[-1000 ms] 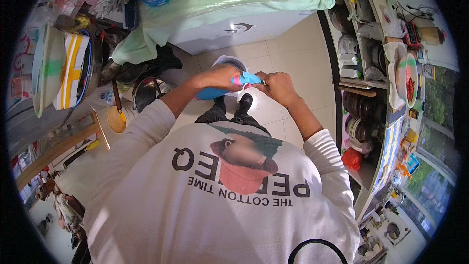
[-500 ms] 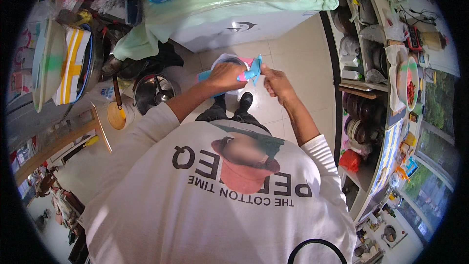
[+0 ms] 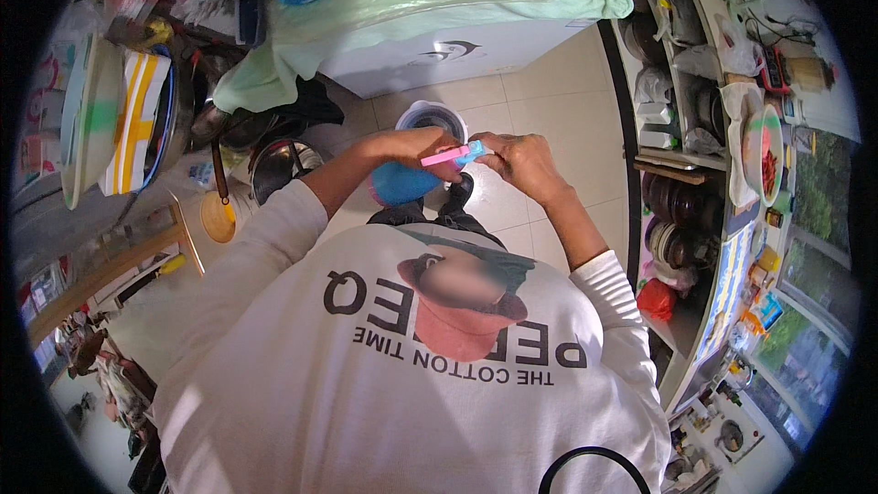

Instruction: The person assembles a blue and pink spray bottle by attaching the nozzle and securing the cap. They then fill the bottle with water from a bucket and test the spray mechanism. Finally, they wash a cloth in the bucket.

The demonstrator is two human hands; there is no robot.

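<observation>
Left hand (image 3: 432,144) clasps a slim pink-and-blue plastic piece (image 3: 444,157) while the right hand (image 3: 523,163) pinches its three-o'clock end, apparently for steadiness; a round white bucket (image 3: 432,104) sits at eleven o'clock.

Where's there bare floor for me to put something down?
On the tiled floor, right of the right hand: that bare patch runs from the white box across to the shelf unit. It's crowded on the left, around the metal pot, and by the left hand, where the bucket stands. The shelf unit is packed too.
</observation>
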